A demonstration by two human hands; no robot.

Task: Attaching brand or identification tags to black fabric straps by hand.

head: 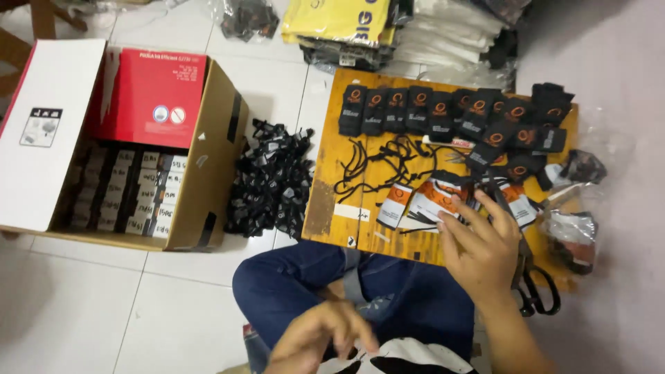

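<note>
Two hands work over a lap in blue jeans (305,284). Nearest the camera, the left hand (320,338) hangs low above a black-and-white cloth (402,357); it is blurred, fingers loosely curled, and whether it grips anything cannot be told. The right hand (479,251) reaches out flat over the wooden board (332,187), fingers spread and open, its tips resting on the fanned orange-and-white paper tags (426,201). Black scissors (537,294) lie just beside that wrist, at the board's near edge. To lift a single tag cleanly, it seems best to press one fingertip on the top tag and slide it free of the fan rather than pinch the stack. Beyond the tags, loose black strings (377,163) tangle at mid-board, then a row of folded black socks with orange marks (443,111). Left of the board sits a heap of black clips (270,180), then an open cardboard box (208,173). Farthest off lie bagged yellow garments (339,17).
</note>
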